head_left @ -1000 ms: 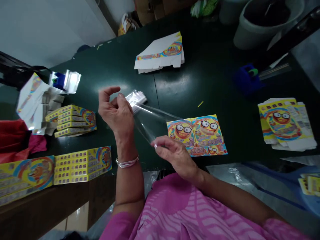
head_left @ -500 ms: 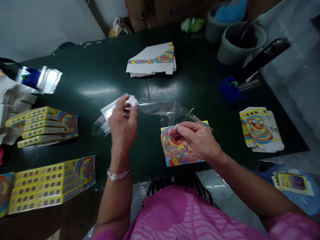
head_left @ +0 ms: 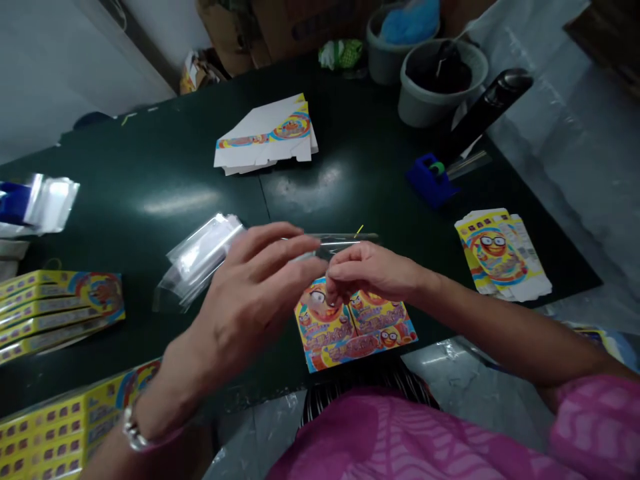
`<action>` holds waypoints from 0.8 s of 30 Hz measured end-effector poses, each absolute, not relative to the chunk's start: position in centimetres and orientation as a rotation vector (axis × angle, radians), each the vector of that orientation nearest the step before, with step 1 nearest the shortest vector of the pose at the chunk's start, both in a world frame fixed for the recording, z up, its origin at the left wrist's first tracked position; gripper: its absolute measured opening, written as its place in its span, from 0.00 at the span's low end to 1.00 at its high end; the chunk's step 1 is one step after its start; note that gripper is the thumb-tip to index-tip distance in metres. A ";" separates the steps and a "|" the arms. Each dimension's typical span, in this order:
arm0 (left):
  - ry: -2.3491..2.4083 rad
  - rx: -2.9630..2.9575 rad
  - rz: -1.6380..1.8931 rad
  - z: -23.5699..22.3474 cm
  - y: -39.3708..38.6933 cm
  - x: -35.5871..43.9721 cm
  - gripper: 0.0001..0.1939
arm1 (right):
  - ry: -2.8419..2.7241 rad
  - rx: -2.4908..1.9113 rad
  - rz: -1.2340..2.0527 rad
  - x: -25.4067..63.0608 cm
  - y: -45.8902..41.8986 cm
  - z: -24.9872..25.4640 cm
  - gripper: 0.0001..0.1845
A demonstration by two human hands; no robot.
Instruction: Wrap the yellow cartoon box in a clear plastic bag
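My right hand (head_left: 373,272) is closed in a pinch on a clear plastic bag (head_left: 340,241), over the printed boxes. My left hand (head_left: 265,280) reaches across from the left, its fingers stretched out and slightly apart, the tips close to my right fingertips. Some clear film shows between those left fingers; whether they touch it I cannot tell. Below the hands lie colourful printed boxes (head_left: 357,337) with cartoon faces, side by side at the table's near edge. A stack of clear plastic bags (head_left: 197,257) lies left of them, partly behind my left hand.
White folded cartons (head_left: 270,143) lie at mid-table. Yellow boxes (head_left: 65,303) are stacked at left, with more yellow boxes (head_left: 50,427) nearer. Printed cartons (head_left: 503,257) lie at right. Farther back are a blue tape dispenser (head_left: 433,183), a black cylinder (head_left: 493,110) and a grey bucket (head_left: 423,100).
My left hand has left the bag stack and moved right, beside my right hand. The film stretched between the hands is now gathered near the right one. The view has shifted.
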State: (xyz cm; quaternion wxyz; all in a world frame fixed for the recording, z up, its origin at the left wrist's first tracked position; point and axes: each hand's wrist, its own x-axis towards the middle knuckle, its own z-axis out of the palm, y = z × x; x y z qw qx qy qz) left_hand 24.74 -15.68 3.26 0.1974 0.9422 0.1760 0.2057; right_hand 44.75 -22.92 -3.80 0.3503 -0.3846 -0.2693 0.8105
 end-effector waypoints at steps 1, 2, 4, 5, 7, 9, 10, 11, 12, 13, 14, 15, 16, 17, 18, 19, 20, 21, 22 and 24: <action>0.417 2.594 0.433 3.4 -14.5 25.7 0.15 | -0.744 -0.958 2.165 45.2 -22.5 -3.9 0.11; 0.353 2.512 0.295 3.2 -13.3 26.7 0.20 | -0.796 -0.915 2.229 45.7 -22.1 -4.0 0.11; 0.300 2.283 0.057 2.1 -11.4 28.7 0.32 | -0.890 -0.841 2.325 46.7 -21.5 -4.1 0.09; 0.302 2.161 -0.030 1.3 -10.6 29.7 0.35 | -0.922 -0.811 2.357 47.2 -21.3 -4.2 0.09; 0.354 1.929 -0.121 -0.6 -9.8 31.3 0.32 | -0.943 -0.789 2.371 48.3 -21.1 -4.5 0.09; 0.431 1.717 -0.150 -2.3 -9.8 32.4 0.19 | -0.904 -0.813 2.346 49.4 -21.2 -5.1 0.09; 0.470 1.635 -0.141 -3.0 -9.9 32.8 0.12 | -0.862 -0.840 2.315 49.9 -21.4 -5.5 0.10; 0.509 1.576 -0.114 -3.5 -10.1 33.1 0.07 | -0.809 -0.875 2.268 50.4 -21.7 -5.8 0.11; 0.546 1.541 -0.075 -3.9 -10.3 33.4 0.06 | -0.756 -0.910 2.217 50.8 -22.0 -6.1 0.12; 0.580 1.524 -0.033 -4.2 -10.4 33.6 0.06 | -0.709 -0.943 2.170 51.2 -22.4 -6.4 0.12; 0.609 1.524 0.002 -4.5 -10.5 33.8 0.07 | -0.674 -0.973 2.128 51.5 -22.7 -6.6 0.13; 0.630 1.536 0.018 -4.7 -10.5 34.0 0.07 | -0.658 -0.998 2.091 51.9 -22.9 -6.7 0.14; 0.640 1.553 0.012 -4.9 -10.5 34.3 0.07 | -0.668 -1.023 2.065 52.2 -23.1 -6.7 0.14; 0.641 1.576 -0.008 -5.2 -10.4 34.5 0.07 | -0.698 -1.044 2.046 52.5 -23.1 -6.7 0.15; 0.633 1.604 -0.033 -5.4 -10.2 34.7 0.08 | -0.739 -1.060 2.028 52.8 -23.1 -6.6 0.15; 0.620 1.636 -0.053 -5.7 -10.0 35.0 0.08 | -0.789 -1.070 2.015 53.0 -23.0 -6.6 0.14; 0.602 1.669 -0.066 -5.9 -9.8 35.2 0.09 | -0.839 -1.074 2.016 53.2 -22.8 -6.6 0.14; 0.586 1.705 -0.071 -5.9 -9.7 35.3 0.09 | -0.876 -1.075 2.033 53.4 -22.6 -6.7 0.13; 0.574 1.757 -0.063 -5.9 -9.5 35.4 0.09 | -0.897 -1.075 2.057 53.5 -22.5 -6.8 0.13; 0.574 1.937 0.036 -5.2 -9.6 35.4 0.09 | -0.885 -1.107 2.063 53.6 -22.2 -7.0 0.13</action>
